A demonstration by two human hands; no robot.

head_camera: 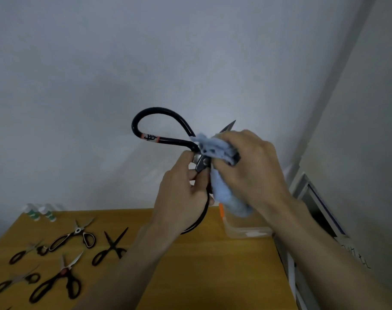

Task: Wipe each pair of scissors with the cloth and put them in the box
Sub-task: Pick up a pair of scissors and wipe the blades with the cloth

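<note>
Raised in front of the wall is a large pair of black scissors [159,124] with big looped handles. My left hand [181,198] grips them near the pivot and lower handle. My right hand [248,162] holds a light blue cloth [221,191] wrapped round the blades, whose tip [229,126] pokes out above the fingers. A clear plastic box [246,231] stands on the table below my right forearm, partly hidden by the cloth. Several other scissors [72,238] lie on the yellow wooden table [201,276] at the left.
Small white bottles with green labels [40,212] stand at the table's back left corner. The table's right edge runs beside a white cabinet or frame [320,204]. A grey wall rises behind the table.
</note>
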